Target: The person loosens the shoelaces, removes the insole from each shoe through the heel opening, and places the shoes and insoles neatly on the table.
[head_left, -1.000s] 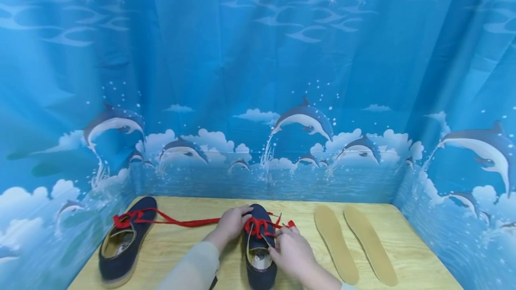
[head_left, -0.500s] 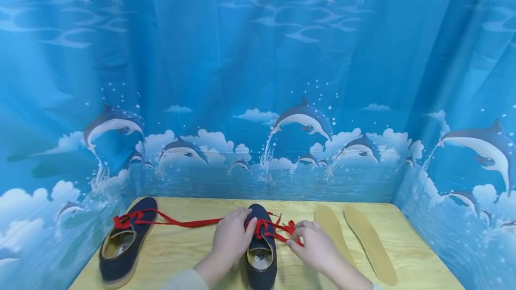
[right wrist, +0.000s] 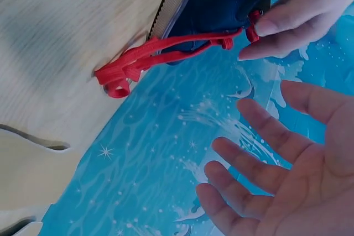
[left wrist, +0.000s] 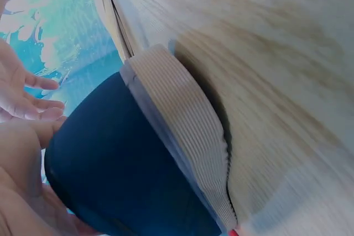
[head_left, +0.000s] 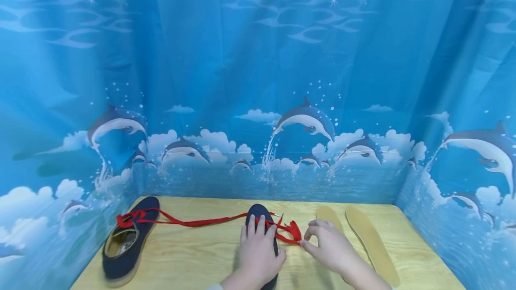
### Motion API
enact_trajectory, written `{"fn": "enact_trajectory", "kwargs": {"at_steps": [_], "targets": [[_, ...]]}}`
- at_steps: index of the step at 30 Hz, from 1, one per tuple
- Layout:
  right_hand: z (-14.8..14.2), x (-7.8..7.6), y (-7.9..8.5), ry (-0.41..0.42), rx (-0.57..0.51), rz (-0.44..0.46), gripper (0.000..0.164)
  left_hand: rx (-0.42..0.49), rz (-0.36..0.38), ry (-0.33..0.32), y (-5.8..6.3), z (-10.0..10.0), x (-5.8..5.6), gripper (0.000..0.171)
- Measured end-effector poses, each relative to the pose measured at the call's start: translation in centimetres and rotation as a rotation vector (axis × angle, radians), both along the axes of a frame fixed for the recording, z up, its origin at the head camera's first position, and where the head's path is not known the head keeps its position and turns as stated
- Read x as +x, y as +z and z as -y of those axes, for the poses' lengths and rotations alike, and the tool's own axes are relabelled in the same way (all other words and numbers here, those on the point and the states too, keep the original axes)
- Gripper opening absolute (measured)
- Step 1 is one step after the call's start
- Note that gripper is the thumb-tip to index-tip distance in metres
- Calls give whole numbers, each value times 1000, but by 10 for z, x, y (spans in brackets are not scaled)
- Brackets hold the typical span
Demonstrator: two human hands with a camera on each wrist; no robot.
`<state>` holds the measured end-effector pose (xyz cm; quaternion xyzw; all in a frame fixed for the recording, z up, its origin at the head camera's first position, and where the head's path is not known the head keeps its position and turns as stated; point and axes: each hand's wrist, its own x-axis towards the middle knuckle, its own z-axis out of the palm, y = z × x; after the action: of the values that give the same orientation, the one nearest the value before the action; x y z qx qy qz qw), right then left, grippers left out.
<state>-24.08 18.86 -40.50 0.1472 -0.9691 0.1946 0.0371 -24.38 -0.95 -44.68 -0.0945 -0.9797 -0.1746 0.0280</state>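
Note:
A navy shoe with red laces lies in the middle of the wooden table, toe pointing away. My left hand rests over its tongue and opening, fingers spread and fairly straight, covering most of the upper. The left wrist view shows the shoe's dark heel under the palm. Loose red laces lie bunched on the table right of the shoe. Just beyond that bunch is my right hand; the right wrist view shows its fingers apart, with nothing between them and the lace at a distance.
A second navy shoe stands at the left; its red lace stretches across to the middle shoe. Two tan insoles lie at the right, one insole fully visible, the other insole partly behind my right hand. A dolphin-print curtain surrounds the table.
My left hand has moved from the shoe's left side onto its top. My right hand has drawn the red lace out to the right and let it go.

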Motion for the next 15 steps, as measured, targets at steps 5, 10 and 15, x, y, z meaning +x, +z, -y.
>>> {"fn": "enact_trajectory", "kwargs": {"at_steps": [5, 10, 15], "targets": [[-8, 3, 3, -2, 26, -16, 15, -26, 49, 15, -7, -7, -6, 71], [-18, 7, 5, 1, 53, -3, 20, -61, 66, 10, -11, 0, -10, 65], [-28, 9, 7, 4, 60, 12, 28, -120, 71, -1, -10, 9, -10, 61]]}}
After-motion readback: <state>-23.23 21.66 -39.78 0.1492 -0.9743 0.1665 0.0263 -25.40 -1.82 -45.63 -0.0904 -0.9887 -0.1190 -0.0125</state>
